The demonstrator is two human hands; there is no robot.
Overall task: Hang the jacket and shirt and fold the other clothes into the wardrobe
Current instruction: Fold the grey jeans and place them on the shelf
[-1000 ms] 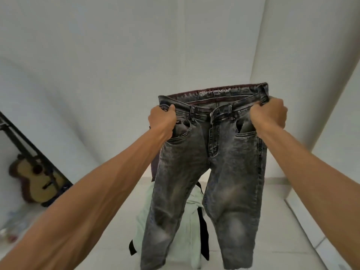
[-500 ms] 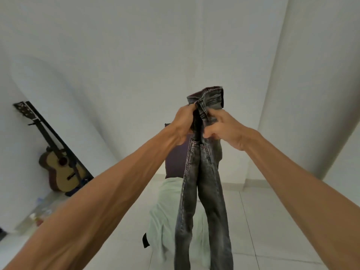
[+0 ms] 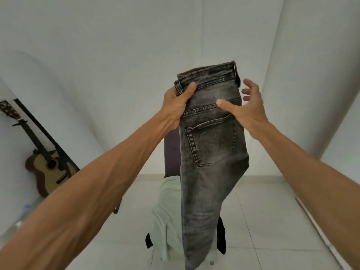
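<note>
Grey jeans [image 3: 210,162], doubled lengthwise with a back pocket facing the camera, are hanging in mid-air from the waistband. The left hand [image 3: 178,106] is gripping the waistband at its left edge, thumb curled over the denim. The right hand [image 3: 252,109] is lying released, fingers spread, only its thumb touching the fabric above the pocket. Behind and below, a pale green garment [image 3: 165,215] is draping over a dark chair [image 3: 171,152]. A guitar [image 3: 45,172] is leaning against the white wall [image 3: 116,55] at left.

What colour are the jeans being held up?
Faded grey-black washed denim: the jeans have lighter worn patches down the leg. Shows best in the head view.
</note>
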